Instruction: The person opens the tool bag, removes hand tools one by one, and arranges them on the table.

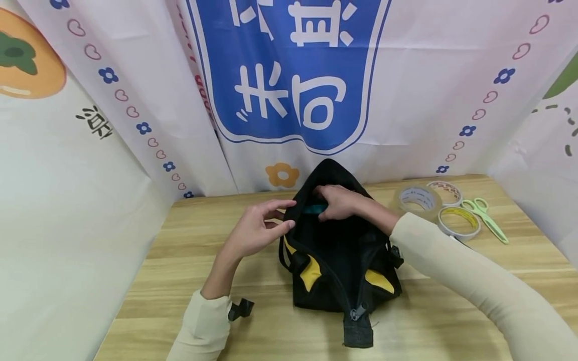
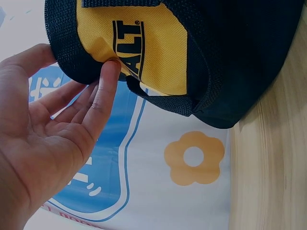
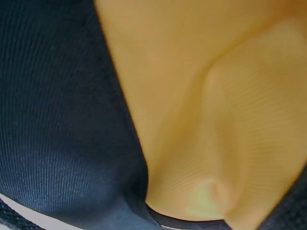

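A black and yellow tool bag (image 1: pixel 329 296) stands unzipped on the table, its mouth gaping upward. At its left rim my left hand (image 1: pixel 253 228) pinches the fabric edge between thumb and fingers. The left wrist view shows that thumb on the yellow panel (image 2: pixel 168 57), beside printed black letters. My right hand (image 1: pixel 340 202) reaches into the bag's mouth, thumb and fingers around a teal object (image 1: pixel 313 209); its kind is hidden by the hand and the dark interior. Only the bag's yellow cloth (image 3: pixel 192 120) and black cloth fill the right wrist view.
Right of the bag lie a wide roll of clear tape (image 1: pixel 417 200), a roll with a red-patterned core (image 1: pixel 456 190), a narrow roll with a yellow core (image 1: pixel 459 224) and green scissors (image 1: pixel 487 219). A printed cloth (image 1: pixel 406 125) hangs behind the wooden table (image 1: pixel 171 301).
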Demonstrator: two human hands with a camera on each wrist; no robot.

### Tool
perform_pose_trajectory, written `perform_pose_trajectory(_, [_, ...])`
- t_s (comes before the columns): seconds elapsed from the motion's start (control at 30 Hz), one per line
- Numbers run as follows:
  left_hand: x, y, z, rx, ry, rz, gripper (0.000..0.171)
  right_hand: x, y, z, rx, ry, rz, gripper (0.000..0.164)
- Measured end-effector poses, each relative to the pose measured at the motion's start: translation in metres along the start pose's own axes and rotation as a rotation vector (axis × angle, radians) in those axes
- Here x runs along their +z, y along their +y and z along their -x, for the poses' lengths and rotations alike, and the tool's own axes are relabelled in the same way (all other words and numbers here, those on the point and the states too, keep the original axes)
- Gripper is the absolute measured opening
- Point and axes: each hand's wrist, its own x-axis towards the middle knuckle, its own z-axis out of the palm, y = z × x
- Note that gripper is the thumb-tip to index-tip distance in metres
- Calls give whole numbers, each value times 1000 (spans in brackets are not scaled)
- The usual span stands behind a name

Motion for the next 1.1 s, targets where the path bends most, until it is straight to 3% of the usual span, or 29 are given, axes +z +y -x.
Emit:
perform_pose_trajectory(0.4, [-1, 1, 2, -2, 10, 6, 43, 13, 3, -11, 17, 81, 46, 66])
perform_pose_trajectory(0.57, [-1, 1, 2, -2, 7, -4, 43, 19, 7, -11, 8, 72, 47, 72])
perform_pose_trajectory(0.9, [-1, 1, 2, -3, 10, -9, 42, 31, 11, -12, -11, 67, 76, 69])
perform_pose_trajectory(1.1, [-1, 1, 2, -1, 9, -15, 42, 37, 14, -8, -32, 39, 96, 55])
